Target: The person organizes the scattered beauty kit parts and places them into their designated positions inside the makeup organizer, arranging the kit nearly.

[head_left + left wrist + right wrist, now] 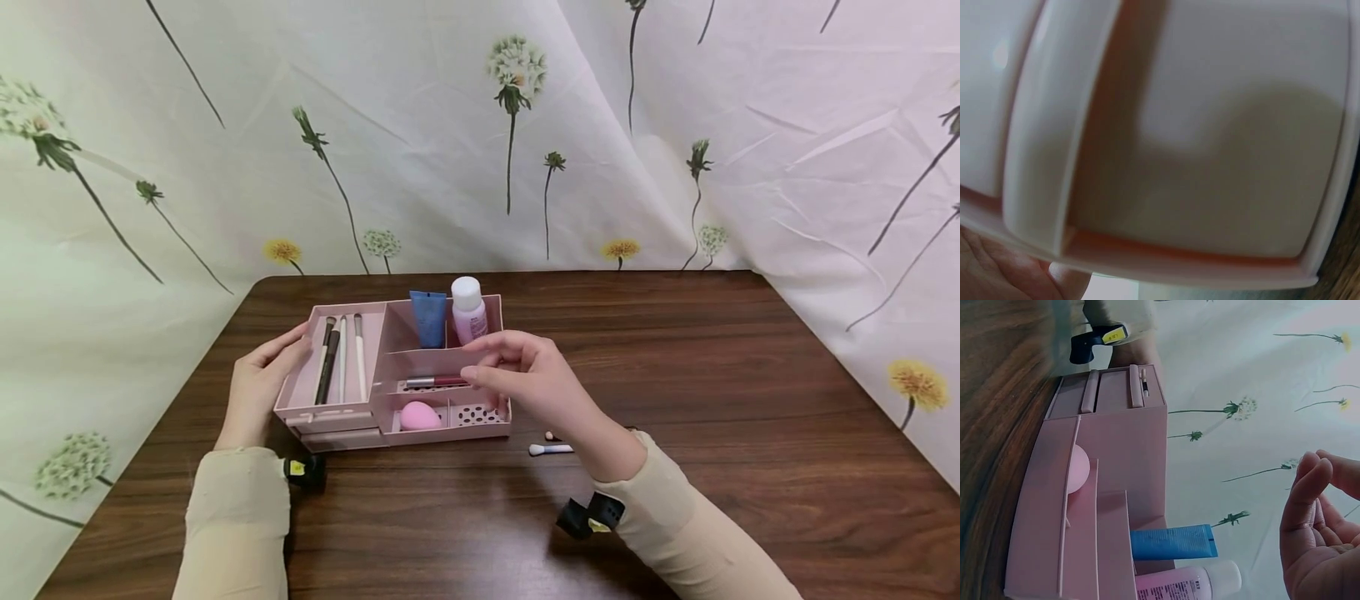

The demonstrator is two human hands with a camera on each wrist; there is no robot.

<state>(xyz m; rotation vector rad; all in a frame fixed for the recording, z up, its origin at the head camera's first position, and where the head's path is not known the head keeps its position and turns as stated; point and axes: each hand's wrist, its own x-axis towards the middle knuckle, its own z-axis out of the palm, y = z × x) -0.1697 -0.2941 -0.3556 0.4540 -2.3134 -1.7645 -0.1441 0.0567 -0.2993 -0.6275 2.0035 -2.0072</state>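
A pink organizer (442,435) stands on the table with three makeup brushes (359,358) in its left tray. My left hand (258,379) rests against its left side, thumb and fingers near the rim. My right hand (543,379) hovers over the right part, fingers bent, with nothing seen between thumb and index finger. Below the fingertips lies a slim tube with a silver end and dark red body (442,381) in the middle compartment. A pink makeup sponge (420,416) sits in the front one. Behind stand a blue tube (1175,542) and a white-capped pink bottle (1175,583).
A short white-tipped brush (550,450) and another small item (551,436) lie right of the organizer, partly hidden by my right wrist. The dark wooden table (712,358) meets a flower-print cloth (442,167) at the back. Drawers (1113,389) show on the organizer's front.
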